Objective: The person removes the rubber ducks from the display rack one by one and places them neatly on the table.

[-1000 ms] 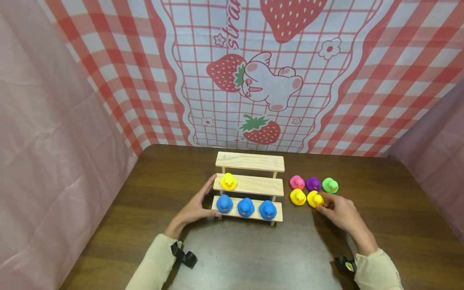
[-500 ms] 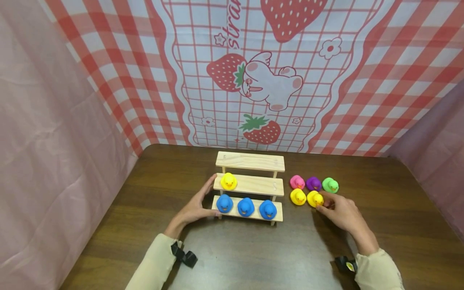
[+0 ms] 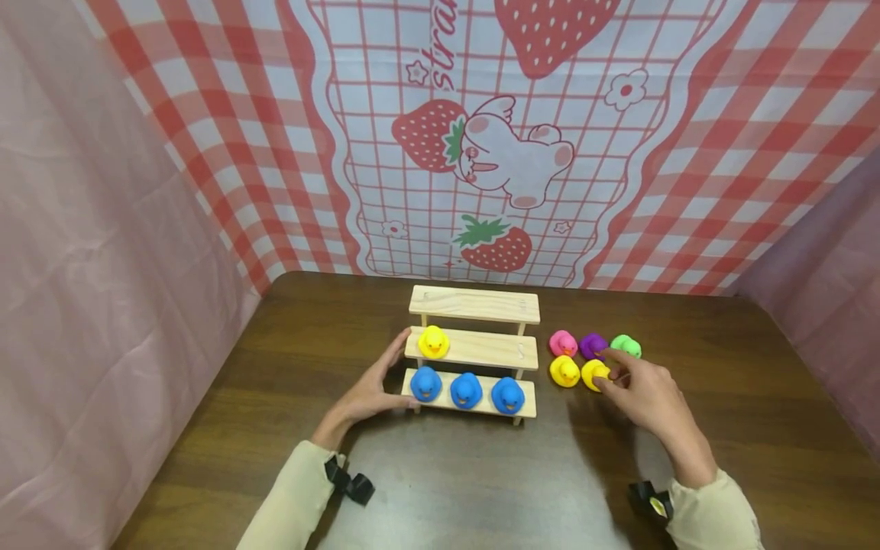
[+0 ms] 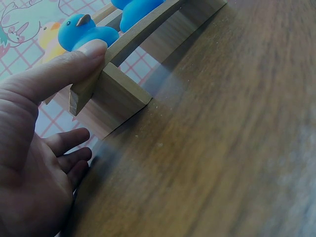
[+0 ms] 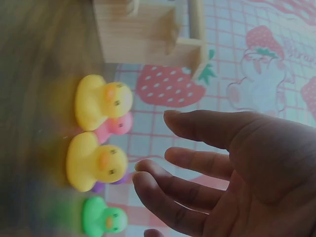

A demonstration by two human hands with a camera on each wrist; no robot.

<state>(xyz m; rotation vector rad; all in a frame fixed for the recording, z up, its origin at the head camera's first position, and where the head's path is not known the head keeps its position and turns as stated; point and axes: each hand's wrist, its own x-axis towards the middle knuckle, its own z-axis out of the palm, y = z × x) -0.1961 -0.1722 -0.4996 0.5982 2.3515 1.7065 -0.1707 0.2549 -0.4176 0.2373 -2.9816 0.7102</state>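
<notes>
A three-step wooden display stand (image 3: 474, 350) is on the table. My left hand (image 3: 367, 393) holds its left end, the thumb on the lowest step beside a blue duck (image 4: 86, 33) and the index finger by the middle step. Three blue rubber ducks (image 3: 466, 391) line the lowest step; one yellow duck (image 3: 434, 343) sits at the left of the middle step. Right of the stand, my right hand (image 3: 646, 389) hovers with fingers apart, close to a yellow rubber duck (image 5: 96, 162). Nothing is between its fingers in the right wrist view.
Another yellow duck (image 3: 564, 372) stands left of the one near my right hand. Behind them are a pink duck (image 3: 563, 344), a purple duck (image 3: 593, 346) and a green duck (image 3: 626, 346), partly covered by fingers. A strawberry-print cloth (image 3: 495, 153) hangs behind the table.
My right hand has come off the yellow duck, lifting slightly with its fingers spread. That duck stays about where it was. My left hand and the stand have not moved.
</notes>
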